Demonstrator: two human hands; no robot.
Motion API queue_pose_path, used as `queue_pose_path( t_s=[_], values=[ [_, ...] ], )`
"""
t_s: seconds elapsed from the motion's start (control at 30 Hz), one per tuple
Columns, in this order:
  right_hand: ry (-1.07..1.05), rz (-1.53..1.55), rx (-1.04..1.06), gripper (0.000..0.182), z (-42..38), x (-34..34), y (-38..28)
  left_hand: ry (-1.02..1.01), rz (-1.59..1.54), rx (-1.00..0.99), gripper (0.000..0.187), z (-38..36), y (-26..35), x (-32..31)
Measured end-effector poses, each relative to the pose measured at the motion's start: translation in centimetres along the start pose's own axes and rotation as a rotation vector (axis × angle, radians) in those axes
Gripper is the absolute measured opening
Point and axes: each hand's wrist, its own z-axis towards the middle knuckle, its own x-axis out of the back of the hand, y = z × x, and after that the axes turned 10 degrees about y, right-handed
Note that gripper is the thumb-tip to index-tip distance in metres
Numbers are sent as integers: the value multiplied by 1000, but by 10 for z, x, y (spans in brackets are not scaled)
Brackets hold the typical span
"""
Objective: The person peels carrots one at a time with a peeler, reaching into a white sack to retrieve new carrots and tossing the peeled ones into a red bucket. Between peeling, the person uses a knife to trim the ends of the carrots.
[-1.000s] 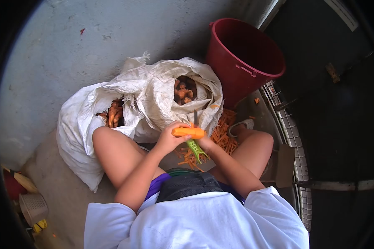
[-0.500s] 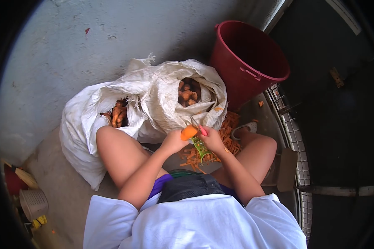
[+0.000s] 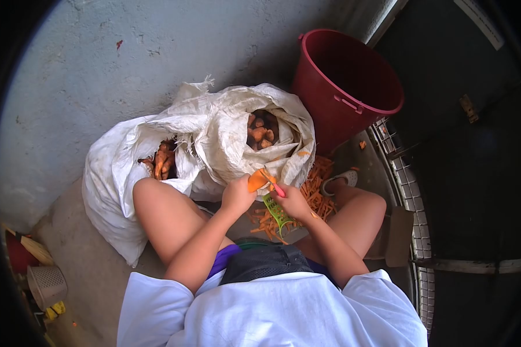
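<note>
My left hand [image 3: 238,195] is closed around a thick orange carrot [image 3: 255,181], whose peeled end points up and to the right. In my right hand [image 3: 295,203] is a peeler with a pinkish-red handle [image 3: 279,190]. Its blade lies against the carrot, partly hidden by an orange strip of peel [image 3: 268,174]. Below the hands, a green perforated basket edge [image 3: 276,211] shows near the heap of orange peelings [image 3: 315,191] on the floor.
Two white woven sacks [image 3: 121,147] of unpeeled carrots [image 3: 261,134] stand against the wall ahead. To their right is a large dark red bucket [image 3: 347,75]. A wire rack [image 3: 411,202] borders the right side; a beige perforated bin [image 3: 46,284] sits at the lower left.
The peeler has moved slightly left and down onto the carrot, and a strip of peel now curls over the blade. My left hand has shifted a little left and up.
</note>
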Motion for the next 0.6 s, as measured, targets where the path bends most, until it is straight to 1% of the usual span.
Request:
queue_pose_path(
  t_s=[0.2,0.27,0.3,0.4,0.5,0.57,0.6],
  values=[
    [-32,-39,-23,24,5,-4,7,16,1,-26,19,-1,2,3],
    [-55,-74,-47,24,6,-1,5,-30,-34,-65,21,-1,-1,2],
    [-29,-85,-26,24,6,-1,6,-52,-52,-85,22,-1,-2,3],
    [41,-107,25,23,6,-3,8,-191,-164,-58,24,2,-2,5],
    [78,-119,70,23,6,-5,14,-136,-55,-74,24,-1,3,7],
    [79,-140,135,26,8,-4,21,-166,-49,-114,26,-2,4,9],
    [68,-147,70,25,9,-4,21,-181,-46,-133,27,-3,6,11]
  ],
)
